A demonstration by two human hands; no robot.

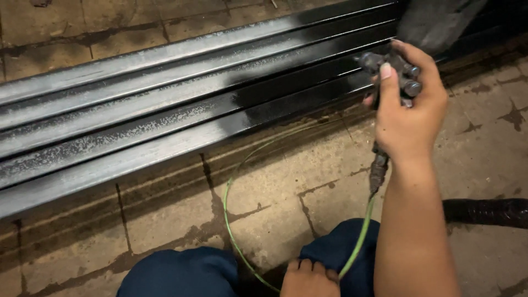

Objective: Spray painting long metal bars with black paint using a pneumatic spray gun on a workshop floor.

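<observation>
My right hand is shut on a paint-caked spray gun, its head pointed toward a row of long metal tubes lying side by side on the floor. The tubes are glossy black at the right end and dull grey with speckled overspray to the left. A green air hose runs from the gun's grip down in a loop over the floor to my left hand, which rests on my knee with the fingers curled beside the hose.
The floor is cracked, stained concrete with dark paint marks. My knees in blue trousers fill the bottom edge. A black ribbed tube lies on the right. A dark grey shape rises at the upper right.
</observation>
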